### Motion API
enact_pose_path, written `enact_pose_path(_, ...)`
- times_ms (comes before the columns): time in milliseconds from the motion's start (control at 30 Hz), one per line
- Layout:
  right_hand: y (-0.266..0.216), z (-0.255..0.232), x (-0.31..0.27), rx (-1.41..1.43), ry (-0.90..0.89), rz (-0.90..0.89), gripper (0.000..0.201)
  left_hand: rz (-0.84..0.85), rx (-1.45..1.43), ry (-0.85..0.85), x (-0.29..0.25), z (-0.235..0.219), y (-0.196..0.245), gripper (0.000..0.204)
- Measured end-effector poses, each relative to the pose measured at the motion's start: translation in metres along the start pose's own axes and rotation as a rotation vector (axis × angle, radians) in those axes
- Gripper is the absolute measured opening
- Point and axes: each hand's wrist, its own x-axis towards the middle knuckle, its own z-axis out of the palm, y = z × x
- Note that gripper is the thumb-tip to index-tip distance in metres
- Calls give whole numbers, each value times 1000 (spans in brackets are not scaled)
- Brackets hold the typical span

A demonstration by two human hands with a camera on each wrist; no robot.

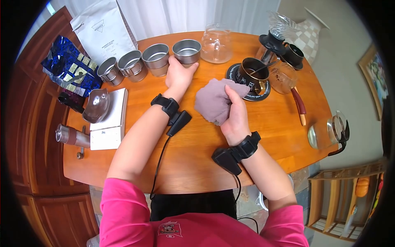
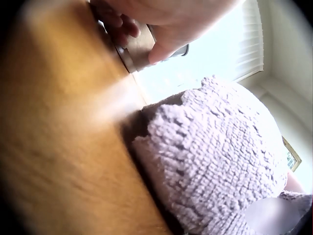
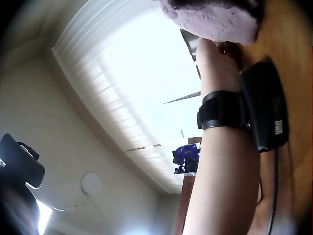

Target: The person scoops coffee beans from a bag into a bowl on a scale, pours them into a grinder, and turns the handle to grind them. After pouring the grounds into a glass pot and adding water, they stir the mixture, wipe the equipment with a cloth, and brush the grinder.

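Observation:
My left hand (image 1: 180,75) grips the rightmost steel cup (image 1: 187,57) of a row at the back of the table, fingers and thumb around its lower side. The cup (image 2: 139,49) stands upright on the wood in the left wrist view. Beside it are a third cup (image 1: 156,57) and two handled cups (image 1: 132,68), (image 1: 109,71). My right hand (image 1: 237,115) holds a bunched mauve cloth (image 1: 212,101) over the table's middle, thumb on top and fingers hidden under it. The cloth's knobbly weave (image 2: 215,152) fills much of the left wrist view.
A glass server (image 1: 217,45) stands behind. To the right are a dark mug (image 1: 255,68) on a round mat (image 1: 257,95), a wooden-handled glass pot (image 1: 284,78) and a glass kettle (image 1: 325,133). Leftward lie a white scale (image 1: 108,138), a hand grinder (image 1: 72,136) and coffee bags (image 1: 105,31).

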Motion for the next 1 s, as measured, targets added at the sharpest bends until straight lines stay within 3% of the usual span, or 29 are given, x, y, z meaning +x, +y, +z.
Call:
enact_pose_path(100, 0, 1, 0, 21, 16, 0, 23, -136, 102, -53, 9, 6, -5, 57)
enact_pose_path(233, 1, -2, 0, -7, 25, -6, 32, -109, -7, 35, 1, 11, -8, 46)
enact_pose_path(300, 3, -2, 1, -5, 26, -15, 31, 104, -268, -169, 2, 18, -14, 37)
enact_pose_path(333, 4, -3, 1, -6, 28, -19, 31, 105, -268, -172, 1, 17, -7, 37)
enact_pose_path(400, 5, -5, 2, -8, 14, -7, 30, 405, -177, -121, 0, 14, 15, 35)
enact_pose_path(433, 5, -5, 2, -10, -2, 6, 29, 405, -179, -120, 5, 19, 21, 35)
enact_pose_path(500, 5, -2, 1, -11, 16, 3, 27, 333, -149, -273, 20, 30, 35, 39)
enact_pose_path(533, 5, -1, 1, -5, 36, 2, 25, 208, -106, -403, 21, 27, 47, 43)
enact_pose_path(567, 4, 0, 0, -6, 38, -1, 25, 211, -108, -405, 19, 26, 56, 43)
enact_pose_path(633, 2, 2, -1, -7, 60, 4, 27, -116, -462, -595, 15, 26, 69, 38)
enact_pose_path(733, 2, -5, 6, -9, 61, 10, 29, -257, -567, -672, 20, 32, 76, 31)
enact_pose_path(1000, 4, -8, 10, 11, 47, -1, 29, -191, -818, -620, 26, 44, 77, 20)
